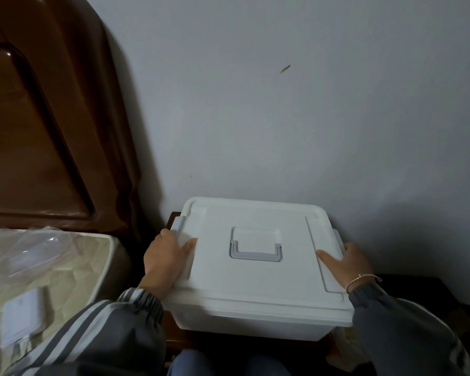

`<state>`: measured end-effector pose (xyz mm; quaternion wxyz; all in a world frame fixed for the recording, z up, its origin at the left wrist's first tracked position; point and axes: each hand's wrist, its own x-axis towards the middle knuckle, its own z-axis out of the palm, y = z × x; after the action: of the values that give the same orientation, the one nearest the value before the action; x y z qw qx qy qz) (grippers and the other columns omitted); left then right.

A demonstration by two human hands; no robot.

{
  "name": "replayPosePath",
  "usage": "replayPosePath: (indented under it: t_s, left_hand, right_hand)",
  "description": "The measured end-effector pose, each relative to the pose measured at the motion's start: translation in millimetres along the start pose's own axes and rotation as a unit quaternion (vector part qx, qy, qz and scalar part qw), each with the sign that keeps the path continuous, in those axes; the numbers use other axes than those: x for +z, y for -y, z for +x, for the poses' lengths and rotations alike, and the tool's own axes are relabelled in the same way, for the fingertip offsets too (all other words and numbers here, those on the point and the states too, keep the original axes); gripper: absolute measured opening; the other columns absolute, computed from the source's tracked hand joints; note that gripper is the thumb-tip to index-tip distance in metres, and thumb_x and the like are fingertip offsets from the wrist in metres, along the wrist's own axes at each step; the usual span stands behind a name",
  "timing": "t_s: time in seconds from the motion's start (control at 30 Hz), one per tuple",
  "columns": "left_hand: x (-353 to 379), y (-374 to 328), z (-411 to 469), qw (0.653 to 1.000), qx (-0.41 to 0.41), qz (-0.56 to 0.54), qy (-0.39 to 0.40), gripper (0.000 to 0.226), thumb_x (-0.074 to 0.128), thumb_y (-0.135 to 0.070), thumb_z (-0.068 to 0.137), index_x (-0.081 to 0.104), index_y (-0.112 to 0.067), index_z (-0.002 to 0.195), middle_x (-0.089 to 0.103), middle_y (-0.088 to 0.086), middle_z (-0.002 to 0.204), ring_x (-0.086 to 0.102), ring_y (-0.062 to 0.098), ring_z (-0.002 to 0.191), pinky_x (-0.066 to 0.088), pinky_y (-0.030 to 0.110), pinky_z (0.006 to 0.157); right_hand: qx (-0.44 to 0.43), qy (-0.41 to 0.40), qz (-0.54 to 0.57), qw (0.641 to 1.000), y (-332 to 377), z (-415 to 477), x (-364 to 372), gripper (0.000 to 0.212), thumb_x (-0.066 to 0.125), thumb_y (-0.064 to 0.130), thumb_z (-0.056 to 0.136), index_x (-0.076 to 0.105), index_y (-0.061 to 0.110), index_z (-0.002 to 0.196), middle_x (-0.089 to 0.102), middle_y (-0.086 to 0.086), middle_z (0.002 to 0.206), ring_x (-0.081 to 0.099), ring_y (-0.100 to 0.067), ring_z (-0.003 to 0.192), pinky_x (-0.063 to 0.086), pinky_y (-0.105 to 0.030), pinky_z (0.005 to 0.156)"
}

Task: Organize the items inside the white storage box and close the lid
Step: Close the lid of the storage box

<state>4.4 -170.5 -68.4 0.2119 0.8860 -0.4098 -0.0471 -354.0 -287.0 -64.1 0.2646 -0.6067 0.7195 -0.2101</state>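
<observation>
**A:** Grey wall (310, 104) behind, dark wooden headboard (38, 118) top left, mattress (73, 261) lower left with clear plastic wrap (27, 248) and a flat white item (22, 313) on it. Where's your box?

**B:** White storage box (250, 318) sits on a dark wooden stand (179, 337), back edge close to the wall, right in front of your knees.

**A:** Lid?

**B:** Lid (255, 278) is on, lying flat over the rim. Grey carry handle (255, 252) folded down in its recess at the centre. Contents not visible.

**A:** Your hands?

**B:** Your left hand (164, 257) grips the left edge: thumb on top of the lid, fingers curled around the side by the grey left latch (178, 225). Your right hand (349, 264) mirrors it on the right edge, thumb on top, fingers wrapped over the side. Right latch (337, 236) is just beyond your fingers. Both hands clamped on the lid edges.

**A:** Latches engaged?

**B:** Can't tell from this angle.

**A:** Anything else?

**B:** Thin bracelet (361, 280) on your right wrist, grey striped sleeves (106, 327) on both arms.
</observation>
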Motion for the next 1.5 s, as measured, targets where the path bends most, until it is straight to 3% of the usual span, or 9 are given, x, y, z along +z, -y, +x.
replayPosePath:
  t_s: [0.27, 0.57, 0.77, 0.87, 1.0, 1.17, 1.27, 1.37, 1.5]
  left_hand:
    - [3, 6, -3, 0.998, 0.040, -0.017, -0.040, 0.044, 0.059, -0.047, 0.087, 0.050, -0.008, 0.106, 0.055, 0.008, 0.103, 0.054, 0.022, 0.085, 0.042, 0.031, 0.067]
    - [3, 7, 1, 0.991, 0.000, -0.133, 0.028, 0.053, 0.064, -0.048, 0.082, 0.046, -0.009, 0.113, 0.046, 0.003, 0.107, 0.052, 0.019, 0.082, 0.043, 0.030, 0.068]
    - [-3, 33, -8, 0.910, 0.043, -0.392, 0.126, 0.013, 0.054, -0.031, 0.096, 0.062, -0.035, 0.106, 0.072, -0.006, 0.093, 0.069, 0.014, 0.084, 0.051, 0.018, 0.060]
    - [0, 34, -7, 0.915, 0.057, -0.387, 0.097, 0.021, 0.050, -0.028, 0.098, 0.067, -0.038, 0.090, 0.072, -0.007, 0.086, 0.069, 0.012, 0.074, 0.051, 0.021, 0.060]
    - [8, 29, 16, 0.929, 0.029, -0.362, 0.072, 0.024, 0.048, -0.033, 0.098, 0.068, -0.036, 0.086, 0.072, -0.004, 0.079, 0.066, 0.012, 0.069, 0.050, 0.029, 0.062]
    - [13, 17, 57, 0.944, 0.032, -0.321, 0.074, 0.030, 0.052, -0.037, 0.096, 0.064, -0.016, 0.077, 0.067, 0.009, 0.070, 0.059, 0.016, 0.061, 0.046, 0.034, 0.058]
    - [15, 7, 81, 0.960, 0.027, -0.273, 0.059, 0.039, 0.056, -0.035, 0.094, 0.057, 0.001, 0.081, 0.062, 0.019, 0.071, 0.056, 0.024, 0.064, 0.041, 0.034, 0.059]
    - [15, -6, 93, 0.977, 0.036, -0.207, 0.018, 0.037, 0.053, -0.030, 0.096, 0.059, 0.004, 0.081, 0.064, 0.021, 0.076, 0.059, 0.034, 0.073, 0.041, 0.038, 0.064]
    - [3, -15, 88, 0.967, -0.008, -0.239, -0.087, 0.024, 0.049, -0.022, 0.095, 0.064, -0.007, 0.084, 0.064, 0.010, 0.084, 0.058, 0.031, 0.081, 0.042, 0.038, 0.073]
  right_hand:
    - [-0.013, -0.006, -0.023, 1.000, 2, -3, -2, 0.057, 0.072, 0.047, 0.075, 0.055, 0.001, 0.105, 0.062, -0.016, 0.105, 0.060, -0.035, 0.096, 0.045, -0.034, 0.077]
    - [-0.058, 0.009, -0.075, 0.995, 9, -8, -6, 0.050, 0.068, 0.036, 0.083, 0.051, -0.003, 0.110, 0.054, -0.021, 0.118, 0.054, -0.036, 0.108, 0.043, -0.037, 0.088]
    - [-0.080, 0.135, 0.038, 0.987, -16, -13, -22, 0.061, 0.063, 0.032, 0.088, 0.036, 0.019, 0.140, 0.057, -0.006, 0.127, 0.056, -0.025, 0.111, 0.044, -0.033, 0.095]
    - [-0.083, 0.133, 0.046, 0.987, -16, -8, -18, 0.068, 0.058, 0.033, 0.091, 0.024, 0.020, 0.148, 0.049, -0.008, 0.140, 0.050, -0.026, 0.124, 0.039, -0.035, 0.105]
    - [-0.089, 0.121, 0.001, 0.989, -1, 11, -11, 0.067, 0.051, 0.034, 0.095, 0.016, 0.020, 0.151, 0.043, -0.008, 0.146, 0.045, -0.028, 0.130, 0.037, -0.030, 0.103]
    - [-0.063, 0.108, 0.037, 0.991, 21, 45, 4, 0.066, 0.052, 0.033, 0.095, 0.019, 0.018, 0.150, 0.040, -0.007, 0.148, 0.041, -0.027, 0.134, 0.034, -0.032, 0.107]
    - [-0.066, 0.071, 0.087, 0.991, 32, 64, 14, 0.049, 0.056, 0.028, 0.093, 0.043, 0.011, 0.137, 0.058, -0.007, 0.126, 0.054, -0.028, 0.120, 0.042, -0.032, 0.098]
    - [-0.088, 0.018, 0.102, 0.991, 38, 82, 22, 0.019, 0.057, 0.030, 0.091, 0.060, 0.013, 0.097, 0.067, -0.005, 0.089, 0.064, -0.025, 0.083, 0.046, -0.029, 0.071]
    - [-0.084, -0.050, 0.044, 0.994, 41, 81, 13, 0.030, 0.049, 0.032, 0.095, 0.059, 0.016, 0.071, 0.067, -0.007, 0.073, 0.057, -0.018, 0.063, 0.041, -0.026, 0.058]
